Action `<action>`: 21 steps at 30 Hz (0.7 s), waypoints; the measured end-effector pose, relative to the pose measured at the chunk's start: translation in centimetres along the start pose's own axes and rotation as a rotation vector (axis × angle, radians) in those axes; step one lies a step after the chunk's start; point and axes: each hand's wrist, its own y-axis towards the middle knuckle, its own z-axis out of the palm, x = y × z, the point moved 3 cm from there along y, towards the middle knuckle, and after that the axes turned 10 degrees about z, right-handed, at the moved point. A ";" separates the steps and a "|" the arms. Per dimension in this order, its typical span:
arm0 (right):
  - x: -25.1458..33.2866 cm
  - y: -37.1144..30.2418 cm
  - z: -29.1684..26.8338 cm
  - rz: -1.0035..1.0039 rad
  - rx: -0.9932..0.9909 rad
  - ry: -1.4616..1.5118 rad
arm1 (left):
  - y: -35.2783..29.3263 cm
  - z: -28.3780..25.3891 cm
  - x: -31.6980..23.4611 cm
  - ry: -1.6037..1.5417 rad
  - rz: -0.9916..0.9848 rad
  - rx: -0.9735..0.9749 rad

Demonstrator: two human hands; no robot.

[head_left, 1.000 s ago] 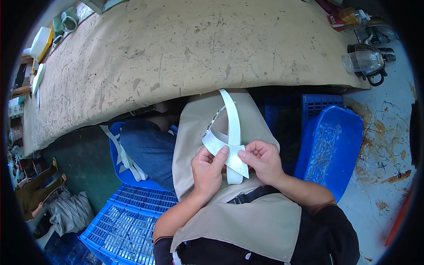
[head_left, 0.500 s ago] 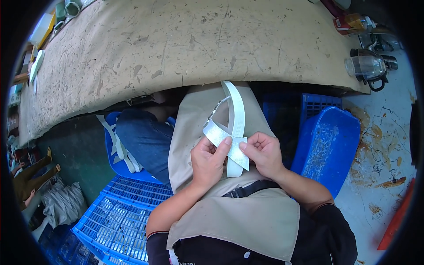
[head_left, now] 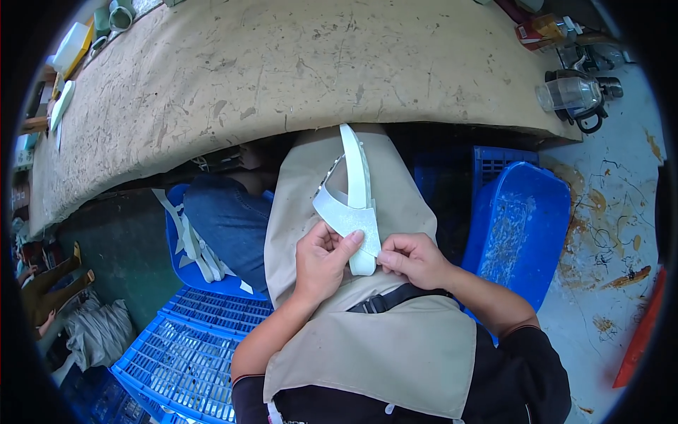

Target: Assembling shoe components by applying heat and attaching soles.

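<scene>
Over my apron-covered lap I see a sandal with a pale, whitish sole [head_left: 358, 173], held on edge with one end toward the table. A wide silvery glitter strap [head_left: 342, 215] wraps across the sole near my hands. A thin dark, beaded-looking edging [head_left: 330, 173] shows along the sandal's left side. My left hand [head_left: 321, 265] is closed on the sandal, its thumb pressing the strap against the sole. My right hand [head_left: 417, 260] pinches at the right edge of the strap and sole; its thumb and index finger meet there. Fingertips behind the sandal are hidden.
A worn tan-covered table [head_left: 282, 63] curves ahead. Blue crates [head_left: 187, 353] stand at the left, beside a blue tub [head_left: 176, 226] of pale strips and a person's denim-clad leg [head_left: 226, 219]. Another blue tub [head_left: 519, 226] is at the right; a glass pot [head_left: 575, 99] stands beyond it.
The strap's loose end, which stuck out across the sole, now lies down along its right edge. My right hand has moved lower, and the sandal has turned slightly.
</scene>
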 end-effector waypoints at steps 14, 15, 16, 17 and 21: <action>0.0 3.1 -1.3 0.126 0.254 0.029 | -0.2 -0.3 0.8 -0.085 -0.142 -0.065; 0.0 3.1 -1.4 0.127 0.262 0.030 | -0.1 -0.3 0.8 -0.095 -0.142 -0.068; 0.1 3.3 -1.5 0.128 0.269 0.030 | -0.1 -0.3 0.8 -0.104 -0.142 -0.071; 0.3 3.4 -1.6 0.134 0.275 0.032 | -0.1 -0.4 1.0 -0.103 -0.147 -0.077; 1.6 3.9 -2.2 -0.056 0.134 -0.510 | -0.3 -0.4 1.2 -0.070 -0.156 -0.060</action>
